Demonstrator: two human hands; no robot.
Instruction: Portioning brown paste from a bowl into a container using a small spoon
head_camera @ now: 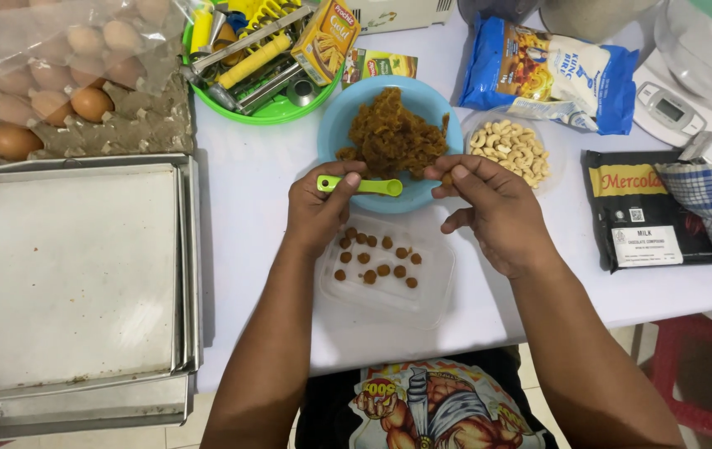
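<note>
The left hand (316, 208) grips a small green plastic measuring spoon (362, 185) level over the round blue plastic bowl (341, 116) of brown shredded filling (395, 133), while the right hand (497, 209) pinches a bit of filling above the clear plastic tray (435, 287) of small brown balls (377, 258) near the white table's (256, 183) front edge.

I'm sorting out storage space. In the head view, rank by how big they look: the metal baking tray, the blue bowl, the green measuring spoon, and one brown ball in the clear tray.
1. Metal baking tray
2. Blue bowl
3. Green measuring spoon, held by the left hand
4. Brown ball

The gaps are plain; none is a close call.
</note>
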